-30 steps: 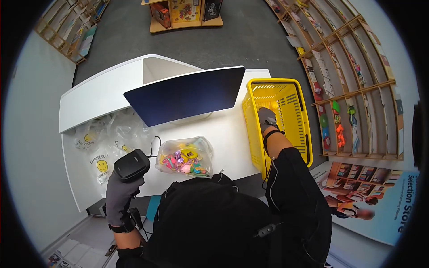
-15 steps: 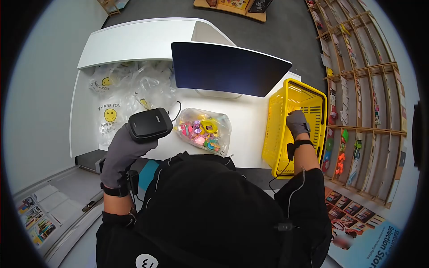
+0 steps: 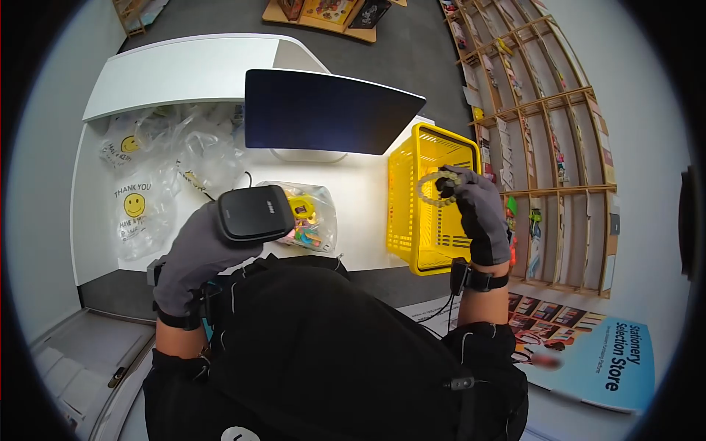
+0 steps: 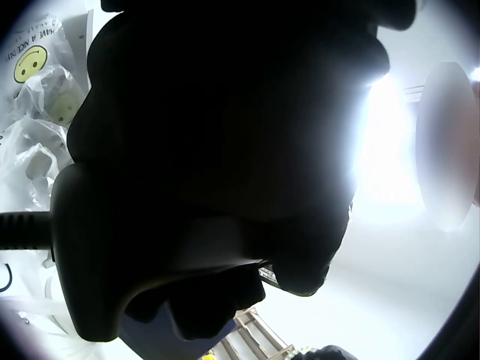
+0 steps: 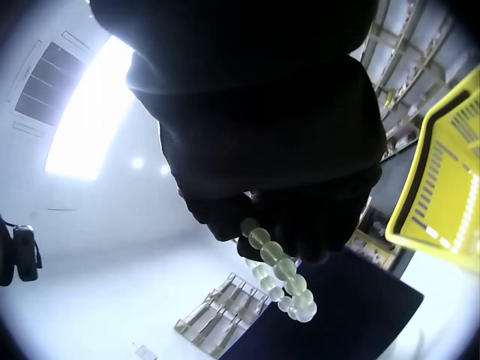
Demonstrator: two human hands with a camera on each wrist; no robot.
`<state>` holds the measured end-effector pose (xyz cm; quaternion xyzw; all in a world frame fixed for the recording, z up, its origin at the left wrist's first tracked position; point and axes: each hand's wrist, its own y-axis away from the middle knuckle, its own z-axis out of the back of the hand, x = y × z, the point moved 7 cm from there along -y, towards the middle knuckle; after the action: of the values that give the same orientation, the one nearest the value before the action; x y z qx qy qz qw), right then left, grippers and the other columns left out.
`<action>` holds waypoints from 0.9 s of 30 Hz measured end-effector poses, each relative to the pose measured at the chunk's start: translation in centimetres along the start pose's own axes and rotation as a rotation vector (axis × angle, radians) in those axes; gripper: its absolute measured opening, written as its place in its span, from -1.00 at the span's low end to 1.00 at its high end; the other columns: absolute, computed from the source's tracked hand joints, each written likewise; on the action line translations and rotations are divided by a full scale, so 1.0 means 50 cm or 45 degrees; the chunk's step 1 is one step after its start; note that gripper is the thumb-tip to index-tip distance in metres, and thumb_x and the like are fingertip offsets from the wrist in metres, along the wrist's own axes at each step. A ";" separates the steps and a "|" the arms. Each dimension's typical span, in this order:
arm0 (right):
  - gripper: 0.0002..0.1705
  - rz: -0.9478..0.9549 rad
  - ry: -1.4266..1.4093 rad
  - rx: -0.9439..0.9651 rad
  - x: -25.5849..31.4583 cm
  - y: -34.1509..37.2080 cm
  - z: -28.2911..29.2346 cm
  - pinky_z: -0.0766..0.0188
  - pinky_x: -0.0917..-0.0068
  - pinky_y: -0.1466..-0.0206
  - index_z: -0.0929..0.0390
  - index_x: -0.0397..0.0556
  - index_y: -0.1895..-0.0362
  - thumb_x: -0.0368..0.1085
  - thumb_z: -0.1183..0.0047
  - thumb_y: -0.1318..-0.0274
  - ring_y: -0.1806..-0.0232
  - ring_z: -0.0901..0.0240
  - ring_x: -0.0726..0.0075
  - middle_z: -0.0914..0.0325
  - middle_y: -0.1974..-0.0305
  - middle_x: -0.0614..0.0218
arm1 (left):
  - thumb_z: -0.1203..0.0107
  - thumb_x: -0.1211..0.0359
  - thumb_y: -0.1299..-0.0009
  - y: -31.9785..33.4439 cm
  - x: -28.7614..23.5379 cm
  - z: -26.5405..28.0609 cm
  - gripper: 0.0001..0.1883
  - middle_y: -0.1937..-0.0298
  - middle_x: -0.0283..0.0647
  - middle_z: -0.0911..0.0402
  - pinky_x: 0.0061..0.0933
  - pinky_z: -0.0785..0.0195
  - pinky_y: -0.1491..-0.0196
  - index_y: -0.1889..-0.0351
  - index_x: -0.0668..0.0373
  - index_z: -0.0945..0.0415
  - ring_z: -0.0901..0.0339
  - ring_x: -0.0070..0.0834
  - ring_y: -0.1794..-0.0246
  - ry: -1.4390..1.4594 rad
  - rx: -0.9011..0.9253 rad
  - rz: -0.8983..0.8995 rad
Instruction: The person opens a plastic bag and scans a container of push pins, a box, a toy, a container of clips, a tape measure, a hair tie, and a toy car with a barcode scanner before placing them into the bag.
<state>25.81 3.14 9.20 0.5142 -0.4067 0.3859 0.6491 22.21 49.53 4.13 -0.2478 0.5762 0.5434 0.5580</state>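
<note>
Pale green beads make up a bracelet (image 3: 421, 191), which my gloved right hand (image 3: 482, 217) pinches above the yellow basket (image 3: 418, 262). In the right wrist view the bead bracelet (image 5: 283, 268) hangs from the dark fingertips as a loop. My gloved left hand (image 3: 197, 253) grips a black corded barcode scanner (image 3: 254, 213) over the counter. The scanner partly covers a clear bag (image 3: 327, 219) of colourful small toys. In the left wrist view, hand and scanner (image 4: 86, 255) are mostly black silhouettes, with the cord leaving at the left.
A dark monitor (image 3: 331, 110) stands at the back of the white counter (image 3: 360, 198). Clear plastic bags with smiley faces (image 3: 136, 206) lie on the left. Beyond the basket are wooden shelves (image 3: 526, 110), and a blue poster (image 3: 625, 345) is at lower right.
My right hand has come up out of the basket holding the bead bracelet. The left hand has brought the scanner rightward, over the edge of the toy bag. The head view has shifted.
</note>
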 end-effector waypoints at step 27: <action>-0.61 0.265 1.170 0.794 -0.262 -0.063 -0.562 -0.61 0.12 0.05 -0.85 -0.09 0.27 -0.02 -0.30 -0.06 0.23 -0.69 -0.12 -0.77 0.26 -0.04 | -0.50 0.25 -0.23 0.109 0.077 0.121 -0.60 0.28 -0.27 -0.79 -0.40 -0.54 0.12 0.05 0.28 -0.72 -0.67 -0.56 0.27 0.049 -0.376 0.211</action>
<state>27.54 29.06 -7.98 0.4179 0.0024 0.7341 0.5352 18.63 57.80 3.81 -0.2889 0.5191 0.6615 0.4577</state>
